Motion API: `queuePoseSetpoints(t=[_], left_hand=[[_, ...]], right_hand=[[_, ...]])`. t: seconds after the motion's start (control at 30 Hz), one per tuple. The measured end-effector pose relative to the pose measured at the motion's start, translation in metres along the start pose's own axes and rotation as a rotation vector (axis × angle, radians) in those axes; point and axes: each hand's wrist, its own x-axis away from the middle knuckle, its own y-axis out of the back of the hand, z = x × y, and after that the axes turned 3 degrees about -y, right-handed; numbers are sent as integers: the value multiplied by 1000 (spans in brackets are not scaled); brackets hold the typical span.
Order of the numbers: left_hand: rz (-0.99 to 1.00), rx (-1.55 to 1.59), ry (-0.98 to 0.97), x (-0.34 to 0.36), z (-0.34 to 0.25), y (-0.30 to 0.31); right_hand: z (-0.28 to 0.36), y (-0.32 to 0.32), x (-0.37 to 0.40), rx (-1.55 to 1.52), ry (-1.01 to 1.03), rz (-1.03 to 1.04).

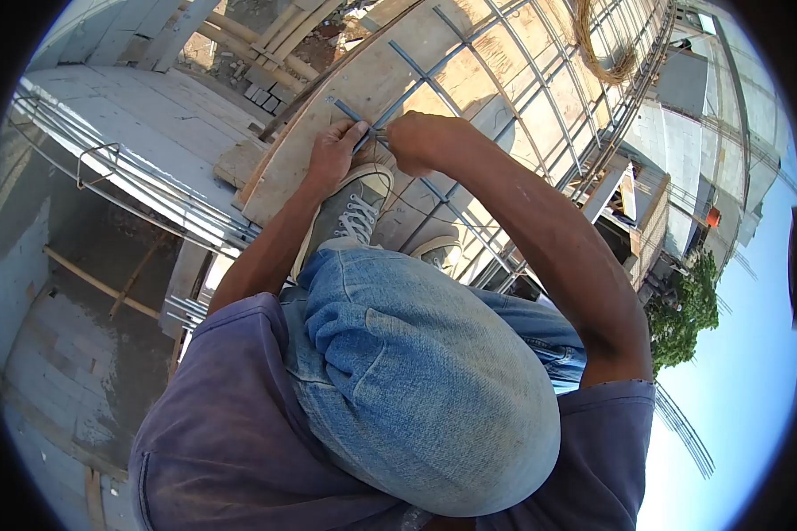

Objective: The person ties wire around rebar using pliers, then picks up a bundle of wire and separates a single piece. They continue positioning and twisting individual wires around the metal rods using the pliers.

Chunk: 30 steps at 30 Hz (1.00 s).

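Note:
My left hand (334, 152) is closed around a steel rebar (349, 111) near its end, thumb along the bar. Right beside it, my right hand (413, 142) is a fist above a crossing of the bars; what sits inside the fist is hidden. Thin dark wire shows between the two hands and loops down by my shoe (356, 208). The bars belong to a rebar grid (427, 78) lying over plywood boards (328, 104).
A coil of tie wire (604, 66) lies on the grid farther along. To the left, long bars (142, 168) run beside a pale ledge (164, 111), with a deep drop (106, 265) below it. Bamboo poles (279, 44) cross an opening at the top. A tree (689, 310) stands at right.

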Motion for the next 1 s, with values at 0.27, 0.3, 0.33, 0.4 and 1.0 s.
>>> queuePoseSetpoints(t=[0.27, 0.3, 0.33, 0.4, 1.0], left_hand=[[2, 33, -13, 2, -5, -3], [-1, 12, -23, 3, -4, -3], [-7, 14, -20, 2, -2, -1], [2, -48, -40, 0, 1, 3], [119, -1044, -926, -4, -17, -77]], right_hand=[[-25, -32, -1, 31, 35, -227], [-31, -36, -1, -16, -50, -156], [-38, -43, -3, -14, -45, -152], [-48, -56, -8, -15, 37, -266], [-75, -3, -30, -387, -48, 313]])
